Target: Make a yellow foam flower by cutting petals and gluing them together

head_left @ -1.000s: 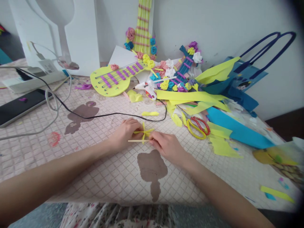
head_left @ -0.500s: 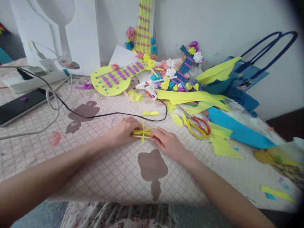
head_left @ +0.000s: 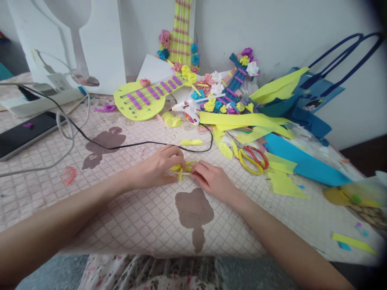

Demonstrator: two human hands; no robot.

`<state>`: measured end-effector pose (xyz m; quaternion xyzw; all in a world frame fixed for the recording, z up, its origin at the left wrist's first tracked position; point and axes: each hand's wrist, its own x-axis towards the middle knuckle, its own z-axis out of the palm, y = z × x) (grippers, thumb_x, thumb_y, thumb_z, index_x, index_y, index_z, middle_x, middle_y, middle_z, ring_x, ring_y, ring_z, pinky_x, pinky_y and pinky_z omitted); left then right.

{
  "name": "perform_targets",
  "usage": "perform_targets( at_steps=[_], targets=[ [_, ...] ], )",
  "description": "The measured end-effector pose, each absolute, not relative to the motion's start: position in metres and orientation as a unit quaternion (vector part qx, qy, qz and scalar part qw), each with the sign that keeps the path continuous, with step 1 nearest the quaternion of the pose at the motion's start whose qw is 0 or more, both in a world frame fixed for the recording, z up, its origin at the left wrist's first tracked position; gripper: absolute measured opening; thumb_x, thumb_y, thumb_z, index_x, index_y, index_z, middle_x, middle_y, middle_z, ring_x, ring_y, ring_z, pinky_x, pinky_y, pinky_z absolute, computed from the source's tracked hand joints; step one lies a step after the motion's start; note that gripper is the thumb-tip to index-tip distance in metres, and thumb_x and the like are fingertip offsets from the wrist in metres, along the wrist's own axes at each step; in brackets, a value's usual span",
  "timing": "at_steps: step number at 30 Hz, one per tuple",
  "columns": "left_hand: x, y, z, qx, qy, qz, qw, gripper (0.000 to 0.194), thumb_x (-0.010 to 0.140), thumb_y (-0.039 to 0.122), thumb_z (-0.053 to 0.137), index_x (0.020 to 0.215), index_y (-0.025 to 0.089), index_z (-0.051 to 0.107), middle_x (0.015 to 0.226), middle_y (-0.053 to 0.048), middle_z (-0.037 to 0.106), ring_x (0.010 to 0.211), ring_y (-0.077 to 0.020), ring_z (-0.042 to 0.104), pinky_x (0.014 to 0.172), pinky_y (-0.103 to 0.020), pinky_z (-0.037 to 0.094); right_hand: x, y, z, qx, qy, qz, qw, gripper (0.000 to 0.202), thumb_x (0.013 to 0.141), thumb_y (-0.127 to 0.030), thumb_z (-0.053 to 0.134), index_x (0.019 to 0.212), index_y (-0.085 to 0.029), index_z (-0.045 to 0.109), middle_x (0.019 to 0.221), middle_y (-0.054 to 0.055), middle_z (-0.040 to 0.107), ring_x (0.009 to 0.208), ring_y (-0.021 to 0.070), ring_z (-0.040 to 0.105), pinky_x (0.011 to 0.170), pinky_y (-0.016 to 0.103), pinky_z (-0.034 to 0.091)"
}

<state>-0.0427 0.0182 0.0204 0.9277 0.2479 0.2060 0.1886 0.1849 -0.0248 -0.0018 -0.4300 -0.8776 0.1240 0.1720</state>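
Observation:
Between my two hands, just above the quilted tablecloth [head_left: 145, 225], is a small yellow paper piece [head_left: 180, 176] with several narrow arms, partly covered by fingers. A thin pale stick [head_left: 186, 173] runs across its near side. My right hand [head_left: 213, 179] pinches the stick's right end. My left hand [head_left: 161, 167] is curled over the left part of the yellow piece, fingers bent onto it. The tips of its fingers partly hide the paper.
Behind lie a yellow paper guitar [head_left: 142, 100], a glue gun [head_left: 189, 110] with its black cord, and paper flowers. Scissors [head_left: 252, 159] and paper scraps sit right. A phone [head_left: 27, 133] and power strip [head_left: 39, 98] are left; a blue bag [head_left: 320, 94] stands back right.
My left hand has risen slightly and its fingers have moved right over the yellow piece, covering more of it. My right hand has stayed nearly in place.

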Motion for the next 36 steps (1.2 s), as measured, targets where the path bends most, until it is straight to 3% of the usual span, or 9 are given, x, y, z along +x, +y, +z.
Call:
perform_targets(
  at_steps=[7, 16, 36],
  targets=[
    [-0.0455, 0.0210, 0.0178, 0.951, 0.220, 0.161, 0.148, 0.028, 0.078, 0.012, 0.059, 0.104, 0.022, 0.062, 0.102, -0.006, 0.053, 0.099, -0.0206, 0.048, 0.090, -0.037, 0.041, 0.1837, -0.0252, -0.0018, -0.427, -0.879, 0.125, 0.171, 0.014, 0.094, -0.028, 0.041, 0.093, -0.020, 0.052, 0.094, 0.004, 0.059, 0.076, 0.0134, 0.056, 0.064, 0.024, 0.042],
    [-0.0438, 0.0219, 0.0162, 0.953, 0.223, 0.164, 0.124, 0.016, 0.082, 0.016, 0.056, 0.097, 0.019, 0.062, 0.096, -0.006, 0.056, 0.094, -0.0198, 0.050, 0.087, -0.036, 0.042, 0.1829, -0.0258, -0.0022, -0.426, -0.880, 0.119, 0.171, 0.015, 0.094, -0.028, 0.041, 0.094, -0.020, 0.053, 0.092, 0.005, 0.058, 0.078, 0.0142, 0.056, 0.065, 0.024, 0.042],
    [-0.0436, 0.0211, 0.0201, 0.969, 0.188, 0.140, 0.080, 0.019, 0.085, 0.019, 0.057, 0.103, 0.021, 0.062, 0.093, -0.005, 0.059, 0.092, -0.0197, 0.051, 0.086, -0.035, 0.036, 0.1793, -0.0288, -0.0041, -0.427, -0.881, 0.097, 0.179, 0.021, 0.095, -0.029, 0.039, 0.093, -0.018, 0.057, 0.092, 0.005, 0.054, 0.075, 0.0126, 0.054, 0.062, 0.023, 0.042]
  ],
)
